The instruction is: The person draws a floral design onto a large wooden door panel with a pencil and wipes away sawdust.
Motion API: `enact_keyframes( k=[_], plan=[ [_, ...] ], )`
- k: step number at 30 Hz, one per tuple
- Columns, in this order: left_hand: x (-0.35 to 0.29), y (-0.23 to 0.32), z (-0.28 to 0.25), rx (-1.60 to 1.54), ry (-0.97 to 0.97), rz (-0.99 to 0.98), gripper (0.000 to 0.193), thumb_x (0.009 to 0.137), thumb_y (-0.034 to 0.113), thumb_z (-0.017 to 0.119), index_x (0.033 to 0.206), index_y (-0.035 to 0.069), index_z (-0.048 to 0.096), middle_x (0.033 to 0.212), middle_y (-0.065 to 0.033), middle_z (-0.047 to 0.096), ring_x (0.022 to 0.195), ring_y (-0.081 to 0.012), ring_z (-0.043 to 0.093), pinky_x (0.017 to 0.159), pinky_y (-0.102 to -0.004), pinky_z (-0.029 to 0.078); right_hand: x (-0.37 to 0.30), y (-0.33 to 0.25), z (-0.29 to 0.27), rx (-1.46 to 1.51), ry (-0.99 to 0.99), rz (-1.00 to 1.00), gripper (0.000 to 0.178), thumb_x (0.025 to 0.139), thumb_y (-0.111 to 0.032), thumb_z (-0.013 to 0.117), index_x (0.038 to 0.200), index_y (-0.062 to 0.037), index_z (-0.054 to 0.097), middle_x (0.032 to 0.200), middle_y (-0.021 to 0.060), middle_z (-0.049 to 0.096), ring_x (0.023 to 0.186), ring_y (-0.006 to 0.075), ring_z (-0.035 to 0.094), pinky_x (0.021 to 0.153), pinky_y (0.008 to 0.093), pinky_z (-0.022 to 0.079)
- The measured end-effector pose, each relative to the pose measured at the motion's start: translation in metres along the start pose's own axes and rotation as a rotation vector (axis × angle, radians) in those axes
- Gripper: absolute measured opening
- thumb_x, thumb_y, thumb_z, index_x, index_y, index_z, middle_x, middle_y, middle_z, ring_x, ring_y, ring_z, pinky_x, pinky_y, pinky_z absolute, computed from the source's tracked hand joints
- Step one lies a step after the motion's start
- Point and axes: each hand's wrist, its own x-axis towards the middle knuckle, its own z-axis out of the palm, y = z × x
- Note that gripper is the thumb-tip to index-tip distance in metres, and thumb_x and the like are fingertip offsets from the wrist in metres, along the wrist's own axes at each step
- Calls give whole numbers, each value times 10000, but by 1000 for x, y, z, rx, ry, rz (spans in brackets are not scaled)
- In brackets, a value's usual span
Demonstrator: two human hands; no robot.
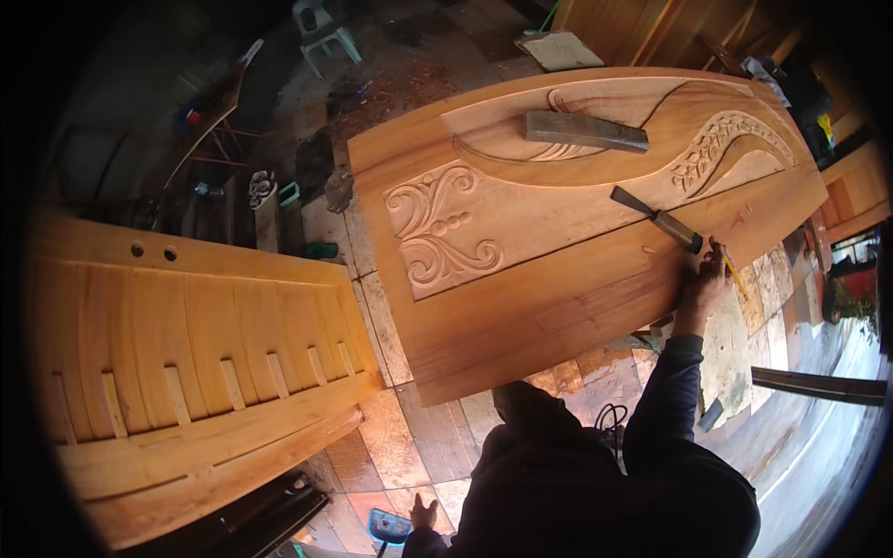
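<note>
My right hand [709,279] is at the near right edge of a carved wooden door panel [521,321], its fingers closed around a thin yellow pencil [735,273]. Just beyond that hand a chisel [659,220] lies on the panel, its flat dark blade pointing away to the left. A worn wooden block [586,131] rests across the carving near the far edge. Scrolls [445,223] are carved at the panel's left end, and a leafy curve [721,149] at its right. Low beside my body, away from the panel, my left hand [423,511] hangs with fingers apart, holding nothing.
At the left stands another wooden panel [200,325] with a row of short wooden strips. A blue dustpan [389,526] is on the tiled floor near my left hand. Farther off are a plastic chair [324,35] and slippers [261,189]. A pale board [726,349] lies at the right.
</note>
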Motion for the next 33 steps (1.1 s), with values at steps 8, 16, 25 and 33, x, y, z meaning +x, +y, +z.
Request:
enact_keyframes(
  k=[8,16,25,33],
  plan=[
    [154,194,-80,-90,-91,397,779,953,382,724,1566,13,416,1538,-266,500,1421,-401,497,1166,-472,417,4,8,4,-310,134,-298,129,993,-163,695,1028,-47,740,802,-3,648,651,37,483,546,178,330],
    [337,298,-255,-244,58,509,644,1016,294,601,1582,49,416,1543,-258,509,1389,-406,538,1137,-446,440,-59,-19,54,42,188,-172,68,971,-78,703,1030,-93,672,927,88,757,623,51,519,525,183,357],
    [456,297,-289,164,-299,593,636,973,355,662,1500,28,521,1497,-228,569,1361,-374,568,1116,-424,462,-236,28,229,141,69,125,69,983,-86,699,1032,-62,656,975,155,769,585,81,528,519,203,383],
    [455,285,-326,227,-403,748,642,973,477,611,1459,60,571,1388,-220,650,1236,-352,660,1050,-423,508,-259,34,218,19,233,10,74,966,-36,704,1010,-60,650,872,97,744,552,81,513,498,228,409]
  ],
)
